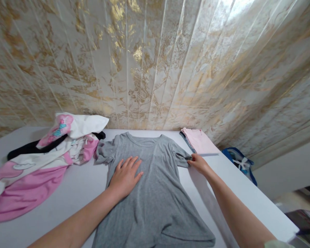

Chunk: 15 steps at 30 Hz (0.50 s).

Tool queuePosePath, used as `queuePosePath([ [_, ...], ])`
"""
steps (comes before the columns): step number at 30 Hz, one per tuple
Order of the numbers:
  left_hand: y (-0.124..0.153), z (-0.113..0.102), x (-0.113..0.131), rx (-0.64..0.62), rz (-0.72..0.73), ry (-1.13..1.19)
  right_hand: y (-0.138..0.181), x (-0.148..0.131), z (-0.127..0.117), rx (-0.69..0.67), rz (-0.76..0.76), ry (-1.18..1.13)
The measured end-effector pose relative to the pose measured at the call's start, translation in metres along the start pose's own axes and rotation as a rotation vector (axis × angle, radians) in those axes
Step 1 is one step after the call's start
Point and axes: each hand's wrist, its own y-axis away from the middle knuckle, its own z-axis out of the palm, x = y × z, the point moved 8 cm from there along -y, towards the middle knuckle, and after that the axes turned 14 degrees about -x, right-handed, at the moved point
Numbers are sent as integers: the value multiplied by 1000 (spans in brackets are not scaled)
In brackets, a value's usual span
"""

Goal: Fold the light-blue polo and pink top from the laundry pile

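A grey short-sleeved T-shirt [152,186] lies spread out in front of me, its neckline toward the wall. My left hand [126,175] rests flat on the left side of its chest, fingers somewhat apart. At the other side, my right hand [198,163] pinches the edge of the right sleeve between thumb and fingers. The left sleeve is bunched and creased. Near the bottom right, the hem has a folded-over wrinkle; the lowest part of the shirt runs out of view.
Pink, white and black clothes [51,179] lie heaped on the left of the white table [77,210]. Folded garments [200,141], pink on top, sit at the back right. A gold-patterned curtain [144,69] hangs behind. Beyond the right edge is a blue bag [239,162].
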Motion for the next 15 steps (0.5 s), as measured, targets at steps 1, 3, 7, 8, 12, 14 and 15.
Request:
queuePosePath([
  [1,0,0,0,2,1,-3,0,-1,-1,8,-1,-29],
  [3,0,1,-1,-2,1,-8,0,-1,-11,53,2,-65],
  [7,0,1,-1,-14,0,-8,14,-4,-42,252,7,5],
  [8,0,1,-1,-16,-1,-8,19,-9,-43,265,-15,53],
  [12,0,0,0,-20,-4,-14,34,-32,-13,120,-138,122],
  [14,0,0,0,-15,-3,-17,36,-37,2,67,-137,74],
  [15,0,-1,0,-13,-2,-17,36,-37,8,49,-122,44],
])
